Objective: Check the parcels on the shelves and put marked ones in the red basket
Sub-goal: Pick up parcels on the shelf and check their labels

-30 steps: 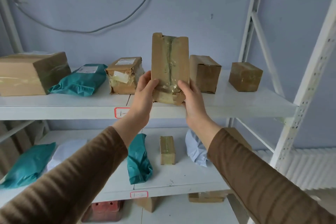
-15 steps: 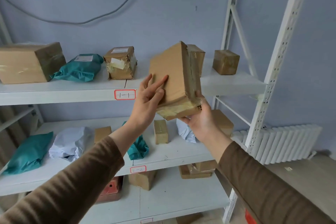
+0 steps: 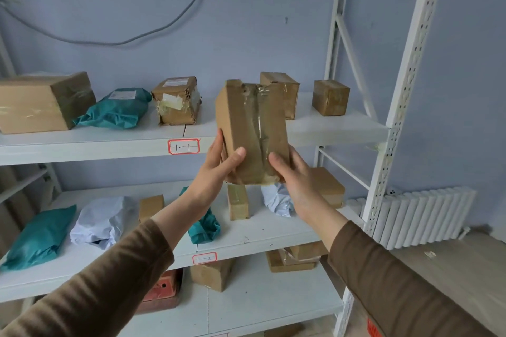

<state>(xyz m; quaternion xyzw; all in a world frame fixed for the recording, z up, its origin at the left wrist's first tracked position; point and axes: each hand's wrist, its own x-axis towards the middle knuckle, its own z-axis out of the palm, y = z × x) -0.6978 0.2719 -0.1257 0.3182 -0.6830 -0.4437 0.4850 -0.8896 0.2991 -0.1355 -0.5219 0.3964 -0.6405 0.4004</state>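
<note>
Both hands up in front of the shelves, holding one taped cardboard box (image 3: 253, 131) off the shelf, tilted a little, long side up; left hand (image 3: 219, 169) grips its lower left edge, thumb across the front face, fingers behind; right hand (image 3: 294, 175) grips the lower right corner, thumb on the front, fingers wrapped round the back; clear tape runs down the middle of the facing side (no mark that I can make out on it).

Top shelf (image 3: 90, 145), left to right: big brown box (image 3: 43, 102); teal bag (image 3: 116, 111) with a white label, just beside it; small battered box (image 3: 176, 100) with a label on top; tall box (image 3: 284, 93) partly behind the held one; small cube box (image 3: 330, 97) well to the right.

Middle shelf (image 3: 260, 235): teal bag at far left (image 3: 38, 235); white bag (image 3: 102, 221); small box (image 3: 150, 206) behind the left forearm; another teal bag (image 3: 204, 227); narrow box (image 3: 238, 202) standing on end; white bag (image 3: 276, 201) and a box (image 3: 327, 186) behind the right wrist.

Bottom shelf (image 3: 246, 301): red basket (image 3: 164, 286) under the left sleeve, only partly seen; more boxes (image 3: 212, 273) beside it.

White radiator (image 3: 421, 216) on the wall to the right; grey cable (image 3: 153, 33) sags across the wall.
</note>
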